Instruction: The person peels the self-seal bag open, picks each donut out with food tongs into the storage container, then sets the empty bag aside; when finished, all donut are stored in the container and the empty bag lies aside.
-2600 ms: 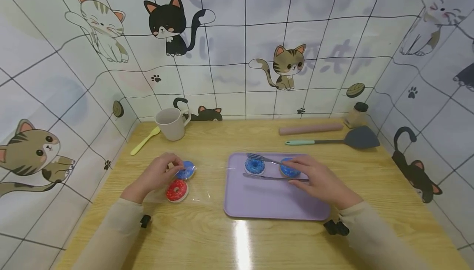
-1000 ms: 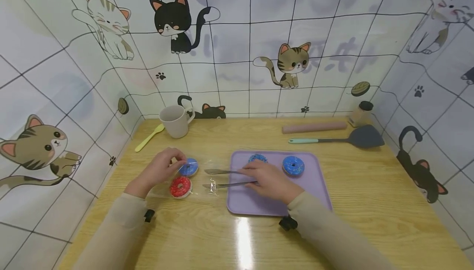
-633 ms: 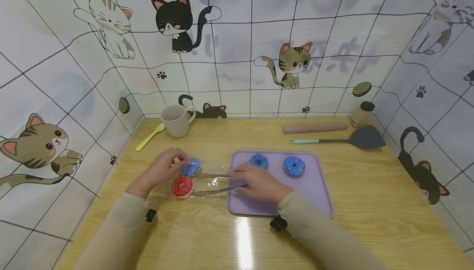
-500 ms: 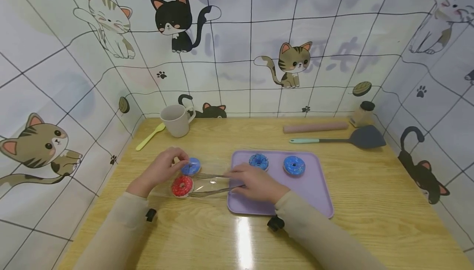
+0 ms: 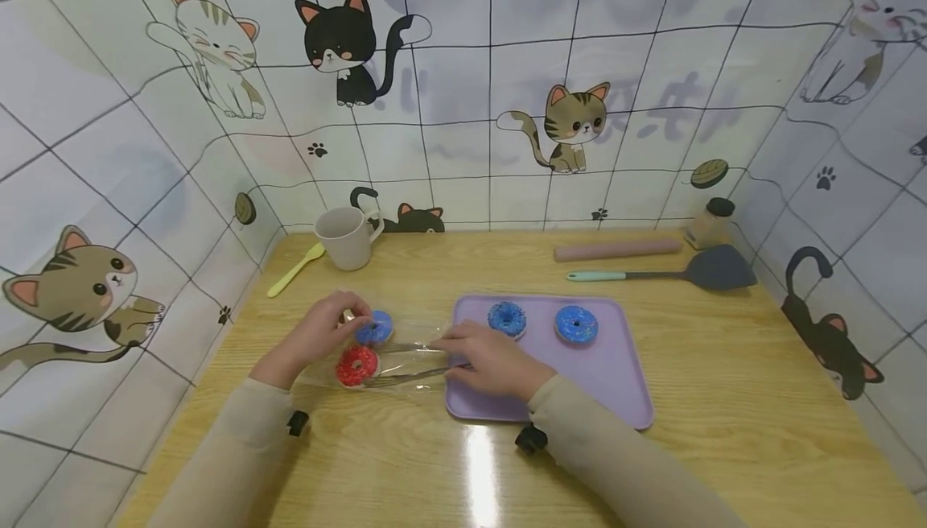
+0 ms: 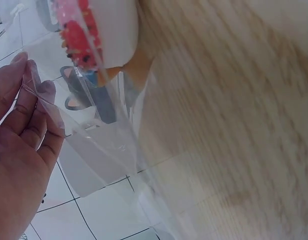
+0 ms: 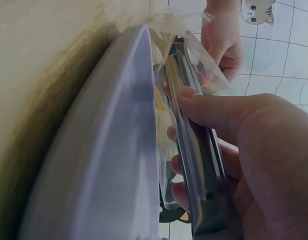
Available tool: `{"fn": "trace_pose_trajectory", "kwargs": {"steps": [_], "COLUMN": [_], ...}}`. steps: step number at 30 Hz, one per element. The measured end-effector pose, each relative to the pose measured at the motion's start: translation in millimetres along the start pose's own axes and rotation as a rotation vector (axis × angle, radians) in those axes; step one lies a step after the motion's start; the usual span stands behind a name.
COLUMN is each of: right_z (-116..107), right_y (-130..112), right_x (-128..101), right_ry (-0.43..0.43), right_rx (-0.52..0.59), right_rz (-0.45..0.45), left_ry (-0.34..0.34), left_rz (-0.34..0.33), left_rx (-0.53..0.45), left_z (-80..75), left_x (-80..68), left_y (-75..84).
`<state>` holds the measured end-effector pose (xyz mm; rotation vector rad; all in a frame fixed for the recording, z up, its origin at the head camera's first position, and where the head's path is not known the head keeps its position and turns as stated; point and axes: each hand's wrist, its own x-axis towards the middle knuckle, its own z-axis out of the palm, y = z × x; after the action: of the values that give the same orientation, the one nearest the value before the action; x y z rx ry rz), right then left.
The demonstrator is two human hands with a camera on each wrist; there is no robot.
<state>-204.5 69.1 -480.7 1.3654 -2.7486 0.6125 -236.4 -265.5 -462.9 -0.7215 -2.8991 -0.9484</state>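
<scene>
Right hand (image 5: 487, 360) grips metal tongs (image 5: 405, 363), long axis left-right, tips inside the clear bag (image 5: 394, 355) flanking the red donut (image 5: 356, 365), just left. Left hand (image 5: 313, 336) pinches the bag's far-left edge by the blue donut (image 5: 374, 327).

No text, label, brand or number can be read in these views. The only hint of writing is a row of faint grey characters on the wall covering (image 5: 637, 121), in the upper right of centre of the head view, to the right of the brown tabby drawing — they are mirrored, washed out, and too blurred to make out. The mug (image 5: 346, 237) at upper left and the small jar (image 5: 708, 223) at far right show no legible print — both wrist views show none either.
</scene>
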Motion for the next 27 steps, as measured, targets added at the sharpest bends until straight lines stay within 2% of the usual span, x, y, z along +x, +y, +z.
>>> {"fn": "trace_pose_trajectory", "kwargs": {"steps": [4, 10, 15, 27], "right_z": [-1, -7, -15, -26], "right_y": [0, -3, -3, 10], "right_x": [-3, -8, -17, -46], "right_ry": [-0.008, 0.005, 0.018, 0.091], "right_rx": [-0.028, -0.055, -0.077, -0.091], "right_rz": [0.005, -0.023, -0.033, 0.016], "left_ry": [-0.017, -0.008, -0.007, -0.037], "left_rz": [-0.017, -0.009, -0.032, -0.048], "left_rx": [-0.019, -0.013, -0.015, -0.013], "left_z": [2.6, 3.9, 2.3, 1.6], "left_x": [0.4, -2.9, -4.6, -4.2], "left_y": [-0.3, -6.1, -7.5, -13.5]}}
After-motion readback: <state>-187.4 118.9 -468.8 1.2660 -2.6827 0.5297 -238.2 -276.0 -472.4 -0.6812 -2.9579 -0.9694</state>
